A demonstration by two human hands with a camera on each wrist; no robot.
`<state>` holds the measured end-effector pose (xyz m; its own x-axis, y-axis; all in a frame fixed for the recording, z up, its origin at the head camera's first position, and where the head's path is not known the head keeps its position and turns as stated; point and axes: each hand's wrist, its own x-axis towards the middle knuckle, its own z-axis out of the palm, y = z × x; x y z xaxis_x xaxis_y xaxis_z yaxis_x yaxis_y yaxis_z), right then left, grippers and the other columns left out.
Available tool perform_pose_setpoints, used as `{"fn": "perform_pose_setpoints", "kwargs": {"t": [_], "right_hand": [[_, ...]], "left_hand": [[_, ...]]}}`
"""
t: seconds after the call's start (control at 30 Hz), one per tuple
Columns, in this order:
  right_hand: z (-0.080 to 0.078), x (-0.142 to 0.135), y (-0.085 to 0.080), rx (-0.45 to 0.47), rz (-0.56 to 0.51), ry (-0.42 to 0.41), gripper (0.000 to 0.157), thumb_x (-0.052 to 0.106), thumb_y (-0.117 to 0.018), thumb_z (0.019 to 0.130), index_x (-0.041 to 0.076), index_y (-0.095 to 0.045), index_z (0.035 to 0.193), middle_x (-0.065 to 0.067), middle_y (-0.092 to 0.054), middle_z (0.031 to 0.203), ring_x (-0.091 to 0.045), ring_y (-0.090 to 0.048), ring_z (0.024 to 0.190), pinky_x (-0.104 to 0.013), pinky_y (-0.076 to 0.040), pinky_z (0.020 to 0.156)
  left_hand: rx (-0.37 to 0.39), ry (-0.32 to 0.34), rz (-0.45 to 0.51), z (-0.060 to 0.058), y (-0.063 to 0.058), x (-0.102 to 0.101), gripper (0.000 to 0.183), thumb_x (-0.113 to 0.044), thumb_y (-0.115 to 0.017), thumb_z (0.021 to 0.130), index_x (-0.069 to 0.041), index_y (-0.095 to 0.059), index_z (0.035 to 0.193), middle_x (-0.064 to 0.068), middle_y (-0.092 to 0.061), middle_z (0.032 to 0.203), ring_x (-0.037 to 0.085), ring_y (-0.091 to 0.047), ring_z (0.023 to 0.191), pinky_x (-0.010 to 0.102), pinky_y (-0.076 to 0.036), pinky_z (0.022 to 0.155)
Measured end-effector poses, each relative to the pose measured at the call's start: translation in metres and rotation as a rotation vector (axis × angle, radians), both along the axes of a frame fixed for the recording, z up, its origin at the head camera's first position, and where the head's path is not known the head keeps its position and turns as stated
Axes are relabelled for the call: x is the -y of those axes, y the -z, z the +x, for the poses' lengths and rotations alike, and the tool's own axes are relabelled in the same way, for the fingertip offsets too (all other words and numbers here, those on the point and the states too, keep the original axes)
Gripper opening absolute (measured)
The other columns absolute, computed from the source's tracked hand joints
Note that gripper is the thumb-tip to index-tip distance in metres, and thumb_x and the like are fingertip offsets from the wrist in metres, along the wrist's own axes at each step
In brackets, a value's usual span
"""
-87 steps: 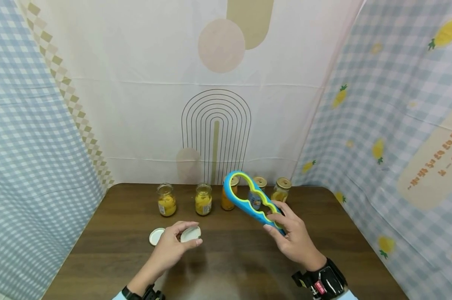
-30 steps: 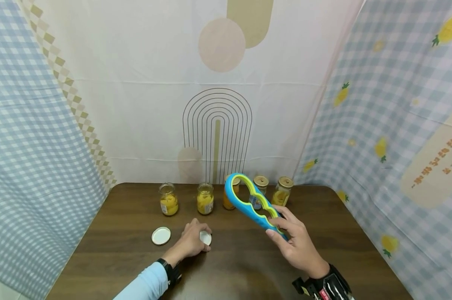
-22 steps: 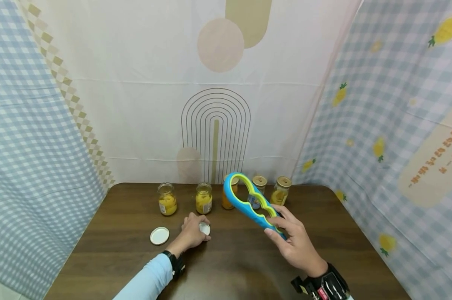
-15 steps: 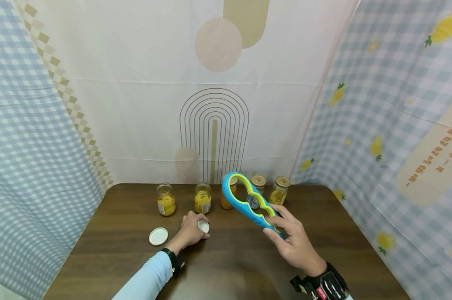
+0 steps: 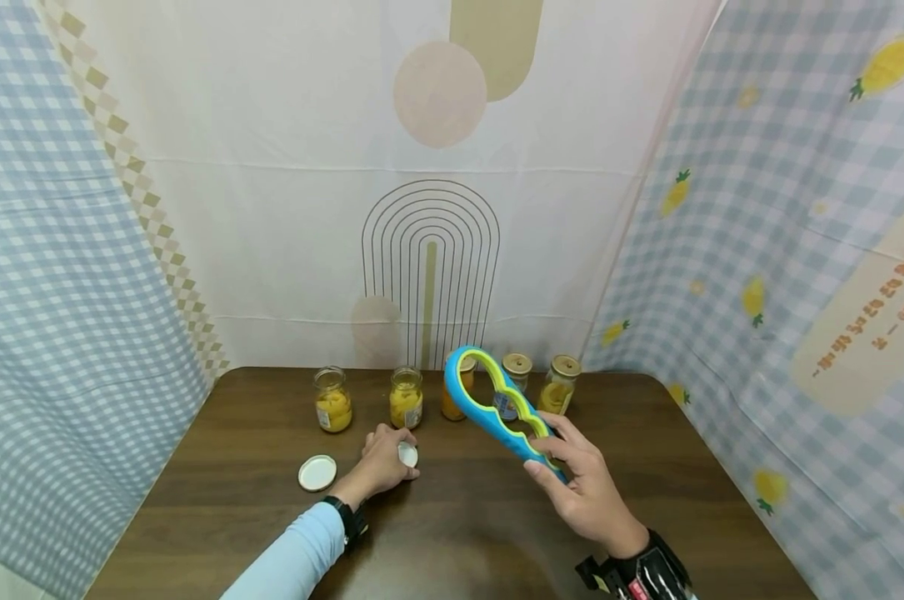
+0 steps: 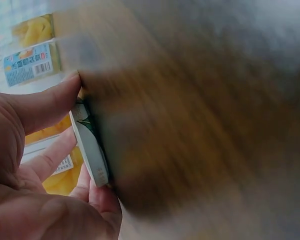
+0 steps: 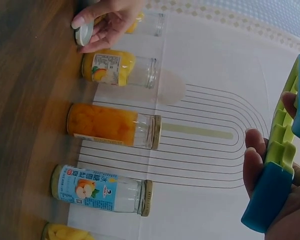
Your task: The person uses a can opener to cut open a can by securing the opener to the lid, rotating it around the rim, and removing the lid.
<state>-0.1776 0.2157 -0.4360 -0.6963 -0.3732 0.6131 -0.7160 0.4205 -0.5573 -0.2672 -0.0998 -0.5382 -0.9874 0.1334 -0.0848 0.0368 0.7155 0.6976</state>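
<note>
With thumb and fingers around its rim, my left hand (image 5: 380,462) holds a white jar lid (image 5: 407,454) low at the tabletop, in front of an open jar of yellow fruit (image 5: 406,406). In the left wrist view the lid (image 6: 91,150) shows nearly edge-on. Another white lid (image 5: 317,472) lies to the left, before a second open jar (image 5: 333,408). My right hand (image 5: 582,483) grips one end of a blue and green multi-size jar opener (image 5: 494,423), raised above the table. Its scalloped green lining (image 7: 281,131) shows in the right wrist view.
Three jars with gold lids stand to the right along the back: one of orange fruit (image 7: 102,125), one with a blue label (image 7: 97,190) and one of yellow fruit (image 5: 556,393). A cloth backdrop (image 5: 294,250) rises behind the brown table (image 5: 452,533).
From a raised hold, my left hand has carried the lid forward and right, down to the tabletop, and barely moves in the latest frames. The right hand keeps the opener up, nearly still.
</note>
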Motion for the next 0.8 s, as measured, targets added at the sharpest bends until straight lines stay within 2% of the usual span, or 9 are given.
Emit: {"fn": "perform_pose_setpoints", "kwargs": {"t": [0.1,0.23,0.37,0.5,0.7,0.8], "right_hand": [[0.001,0.001,-0.001,0.007,0.006,0.001,0.029,-0.003,-0.072,0.098,0.021,-0.074,0.113,-0.016,-0.061,0.144,-0.020,-0.066,0.117,-0.020,-0.059,0.089],[0.001,0.000,-0.004,0.008,-0.001,0.008,0.030,-0.004,-0.073,0.097,0.021,-0.074,0.113,-0.016,-0.061,0.144,-0.021,-0.066,0.118,-0.020,-0.058,0.090],[0.001,-0.003,-0.005,0.004,-0.007,0.014,0.030,-0.005,-0.073,0.096,0.020,-0.075,0.112,-0.016,-0.061,0.144,-0.017,-0.065,0.120,-0.019,-0.057,0.091],[0.001,-0.007,-0.003,0.007,-0.008,0.025,0.031,-0.005,-0.073,0.096,0.020,-0.075,0.113,-0.017,-0.061,0.144,-0.015,-0.064,0.120,-0.017,-0.058,0.091],[0.001,-0.017,0.001,0.015,0.002,0.066,0.031,-0.003,-0.073,0.096,0.022,-0.075,0.114,-0.014,-0.061,0.144,-0.021,-0.067,0.122,-0.016,-0.057,0.092],[0.001,-0.023,0.004,0.004,0.007,0.082,0.032,-0.004,-0.073,0.096,0.022,-0.076,0.114,-0.015,-0.062,0.143,-0.025,-0.067,0.122,-0.014,-0.057,0.093]], "left_hand": [[-0.004,0.015,-0.021,0.000,0.000,-0.001,0.046,-0.015,-0.092,0.083,-0.011,-0.073,0.125,0.021,-0.055,0.133,0.038,-0.047,0.120,0.053,-0.040,0.095],[0.001,0.040,-0.044,0.004,-0.001,-0.002,0.064,-0.015,-0.093,0.082,-0.012,-0.066,0.140,0.023,-0.052,0.140,0.043,-0.047,0.128,0.061,-0.042,0.104],[-0.010,0.044,-0.072,0.017,-0.004,0.001,0.084,-0.015,-0.095,0.081,-0.011,-0.053,0.154,0.027,-0.048,0.149,0.047,-0.045,0.138,0.065,-0.041,0.113],[-0.063,0.048,-0.065,0.043,-0.014,0.007,0.090,-0.018,-0.095,0.081,-0.006,-0.049,0.157,0.028,-0.049,0.151,0.050,-0.044,0.143,0.070,-0.036,0.118],[-0.158,0.086,-0.143,0.097,-0.035,0.019,0.082,-0.027,-0.094,0.081,-0.008,-0.056,0.151,0.026,-0.052,0.151,0.049,-0.044,0.145,0.072,-0.038,0.107],[-0.183,0.105,-0.144,0.120,-0.043,0.025,0.078,-0.030,-0.094,0.082,-0.009,-0.059,0.148,0.023,-0.055,0.150,0.048,-0.046,0.144,0.071,-0.038,0.106]]}}
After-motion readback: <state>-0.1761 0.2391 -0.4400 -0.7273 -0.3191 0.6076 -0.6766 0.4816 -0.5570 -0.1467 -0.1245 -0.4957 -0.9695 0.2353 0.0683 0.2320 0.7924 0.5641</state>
